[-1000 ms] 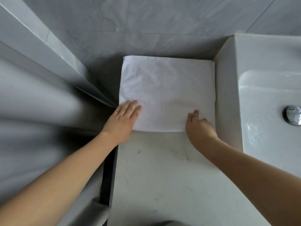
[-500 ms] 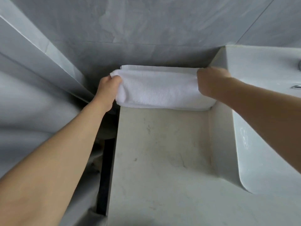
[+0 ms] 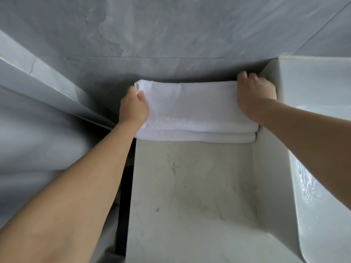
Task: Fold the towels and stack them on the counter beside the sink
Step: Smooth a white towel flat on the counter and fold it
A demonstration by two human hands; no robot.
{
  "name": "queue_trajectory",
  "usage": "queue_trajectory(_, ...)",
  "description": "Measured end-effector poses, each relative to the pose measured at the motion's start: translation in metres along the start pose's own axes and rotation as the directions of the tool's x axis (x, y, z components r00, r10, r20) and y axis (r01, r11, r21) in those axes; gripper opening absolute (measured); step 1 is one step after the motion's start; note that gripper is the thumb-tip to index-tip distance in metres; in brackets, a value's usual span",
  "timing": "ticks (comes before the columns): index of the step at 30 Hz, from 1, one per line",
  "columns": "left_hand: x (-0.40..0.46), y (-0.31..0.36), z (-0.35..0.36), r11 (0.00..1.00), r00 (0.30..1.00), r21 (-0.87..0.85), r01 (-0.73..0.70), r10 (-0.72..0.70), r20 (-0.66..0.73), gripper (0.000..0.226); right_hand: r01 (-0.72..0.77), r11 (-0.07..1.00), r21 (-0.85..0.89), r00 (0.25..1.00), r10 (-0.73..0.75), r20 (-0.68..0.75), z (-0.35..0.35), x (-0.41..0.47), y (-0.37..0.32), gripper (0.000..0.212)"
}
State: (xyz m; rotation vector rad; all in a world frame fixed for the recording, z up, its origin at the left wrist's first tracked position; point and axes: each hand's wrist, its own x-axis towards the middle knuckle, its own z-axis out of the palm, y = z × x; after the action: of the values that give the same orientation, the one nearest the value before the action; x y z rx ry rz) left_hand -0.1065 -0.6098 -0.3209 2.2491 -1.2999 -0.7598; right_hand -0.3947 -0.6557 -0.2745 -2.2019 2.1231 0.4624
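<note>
A white towel lies folded over itself at the back of the pale stone counter, its doubled edge facing me. My left hand grips the towel's far left corner, thumb on top and fingers curled under the cloth. At the towel's far right corner, my right hand holds the cloth with curled fingers, wedged against the side wall of the white sink.
Grey marble wall tiles rise right behind the towel. A slanted grey ledge runs on the left, with a dark gap along the counter's left edge. The sink basin stands raised on the right.
The flat towel's near edge was lifted and carried to the back, folding it in half. Both hands went from the near edge to the far corners and now settle the fold down.
</note>
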Motion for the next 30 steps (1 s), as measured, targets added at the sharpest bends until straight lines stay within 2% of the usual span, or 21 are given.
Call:
queue_trajectory(3,-0.002,0.003,0.004,0.999,0.999,0.04,0.009,-0.007,-0.05,0.029,-0.025,0.992,0.126,0.997,0.033,-0.062,0.013,0.004,0.002,0.035)
queue_trajectory(5,-0.002,0.007,0.003,0.999,0.998,0.028,0.045,-0.044,-0.041,0.03,-0.001,0.99,0.138,0.98,0.028,-0.198,0.02,-0.001,-0.004,0.036)
queue_trajectory(7,-0.004,0.008,-0.003,0.997,0.997,0.024,0.073,-0.073,-0.016,0.031,0.121,0.982,0.144,0.949,-0.071,-0.308,0.03,-0.013,-0.019,0.044)
queue_trajectory(8,-0.007,0.006,-0.006,0.997,0.998,0.047,0.066,-0.065,-0.015,0.03,0.204,0.963,0.175,0.939,-0.142,-0.313,0.035,-0.02,-0.028,0.05)
queue_trajectory(10,-0.015,0.0,-0.008,0.994,0.999,0.114,0.002,0.002,-0.036,0.024,0.329,0.922,0.206,0.934,-0.285,-0.213,0.05,-0.031,-0.044,0.058)
queue_trajectory(12,-0.024,-0.007,-0.006,0.985,0.995,0.157,-0.068,0.079,-0.067,0.022,0.349,0.913,0.211,0.936,-0.331,-0.117,0.07,-0.035,-0.047,0.062)
queue_trajectory(17,-0.022,-0.017,-0.003,0.971,0.982,0.222,-0.093,0.126,-0.137,0.025,0.373,0.901,0.22,0.927,-0.352,-0.131,0.088,-0.029,-0.033,0.065)
queue_trajectory(21,-0.02,-0.024,0.002,0.889,0.972,0.445,-0.106,0.186,-0.141,0.029,0.261,0.925,0.275,0.965,-0.244,-0.095,0.088,-0.026,-0.026,0.073)
queue_trajectory(25,-0.023,-0.028,0.012,0.863,0.962,0.504,-0.025,0.157,-0.222,0.025,0.216,0.931,0.294,0.976,-0.196,-0.096,0.091,-0.025,-0.025,0.066)
queue_trajectory(26,-0.024,-0.026,0.012,0.851,0.946,0.524,-0.029,0.193,-0.261,0.018,0.214,0.936,0.278,0.976,-0.192,-0.104,0.092,-0.026,-0.027,0.065)
queue_trajectory(27,-0.025,-0.023,0.014,0.833,0.921,0.55,-0.06,0.259,-0.292,0.022,0.211,0.942,0.26,0.975,-0.187,-0.116,0.093,-0.026,-0.029,0.065)
queue_trajectory(28,-0.028,-0.015,0.017,0.806,0.892,0.579,-0.122,0.345,-0.291,0.035,0.209,0.947,0.245,0.975,-0.182,-0.129,0.093,-0.027,-0.03,0.065)
queue_trajectory(30,-0.034,0.009,0.032,0.727,0.801,0.593,-0.346,0.558,-0.216,0.055,0.206,0.953,0.223,0.973,-0.176,-0.148,0.094,-0.027,-0.032,0.064)
